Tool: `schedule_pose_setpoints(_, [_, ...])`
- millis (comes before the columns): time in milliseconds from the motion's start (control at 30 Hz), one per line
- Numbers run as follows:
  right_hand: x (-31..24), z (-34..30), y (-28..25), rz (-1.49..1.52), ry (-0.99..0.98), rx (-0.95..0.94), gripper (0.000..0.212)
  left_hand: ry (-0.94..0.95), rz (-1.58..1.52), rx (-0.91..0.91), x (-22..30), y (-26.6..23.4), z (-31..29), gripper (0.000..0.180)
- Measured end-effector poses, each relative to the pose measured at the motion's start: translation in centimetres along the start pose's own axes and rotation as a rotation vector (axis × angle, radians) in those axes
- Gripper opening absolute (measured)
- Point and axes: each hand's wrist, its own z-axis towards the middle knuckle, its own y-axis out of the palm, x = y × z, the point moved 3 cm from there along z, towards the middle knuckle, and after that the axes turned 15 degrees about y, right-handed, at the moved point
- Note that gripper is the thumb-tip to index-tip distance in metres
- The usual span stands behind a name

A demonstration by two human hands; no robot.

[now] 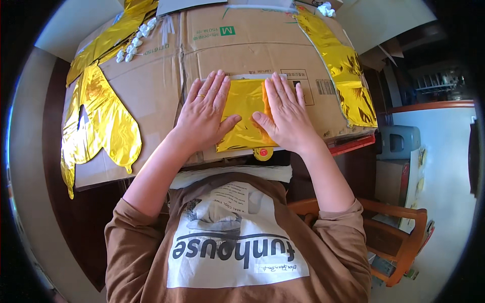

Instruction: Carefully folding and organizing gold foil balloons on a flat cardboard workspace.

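Observation:
A folded gold foil sheet (pixel 238 113), apparently a flat foil balloon, lies in front of me on the cardboard (pixel 161 96). My left hand (pixel 204 111) rests flat over its left edge, fingers stretched away from me and thumb pointing inward. My right hand (pixel 284 108) lies flat along the right side, thumb on the foil, partly over an orange strip (pixel 268 103) at that edge. Both hands are open and grip nothing. A whitish edge shows under the foil. Below its near edge pokes out a round yellow tab (pixel 263 153) with a red dot.
Flat gold foil balloons lie at the left (pixel 103 126) and far left; another gold foil piece (pixel 343 70) covers the right edge. Small white knotted bits (pixel 132 49) sit far left. A wooden chair (pixel 404 237) and grey plastic stool (pixel 399 141) stand to the right.

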Motion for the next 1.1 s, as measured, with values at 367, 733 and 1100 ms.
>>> schedule_pose_setpoints(367, [-1.0, -0.3, 1.0, -0.126, 0.023, 0.066, 0.084, -0.056, 0.067, -0.113, -0.2, -0.3, -0.6, 0.084])
schedule_pose_setpoints(733, [-0.9, -0.1, 1.0, -0.115, 0.006, 0.048, 0.087, 0.03, -0.21, 0.062, -1.3, -2.2, -1.1, 0.071])
schedule_pose_setpoints(1100, [0.9, -0.8, -5.0, 0.23, 0.081, 0.04, 0.084, 0.098, -0.201, 0.004, -0.6, -0.4, -1.3, 0.073])
